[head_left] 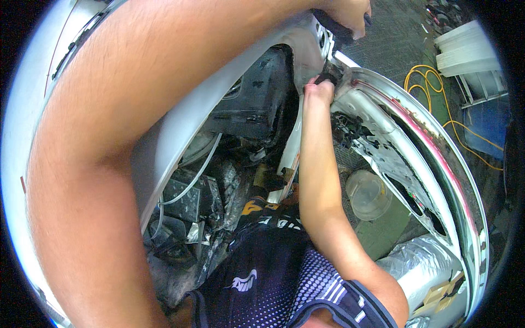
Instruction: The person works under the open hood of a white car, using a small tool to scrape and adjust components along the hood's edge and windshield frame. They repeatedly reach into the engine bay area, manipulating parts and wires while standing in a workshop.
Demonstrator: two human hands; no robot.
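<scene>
My left arm reaches across the top of the head view. Its hand [350, 17], cut by the upper edge, curls over a black thing [332, 26] at the car body's edge; its kind is not clear. Below it, my right hand [319, 92] is closed at the corner where the white door [377, 117] meets the car body [307, 54]. A dark piece [326, 78] shows at its fingers, too small to name. The door stands ajar, its inner side bare with large cutouts.
The stripped, dark car interior [249, 104] has a loose pale tube [203, 172]. A clear round tub [367, 194] sits beyond the door opening. Silver wrapping [421, 259] lies at lower right. A yellow cord [445, 109] runs beside a white cabinet-like unit [470, 52] and a blue container [484, 128].
</scene>
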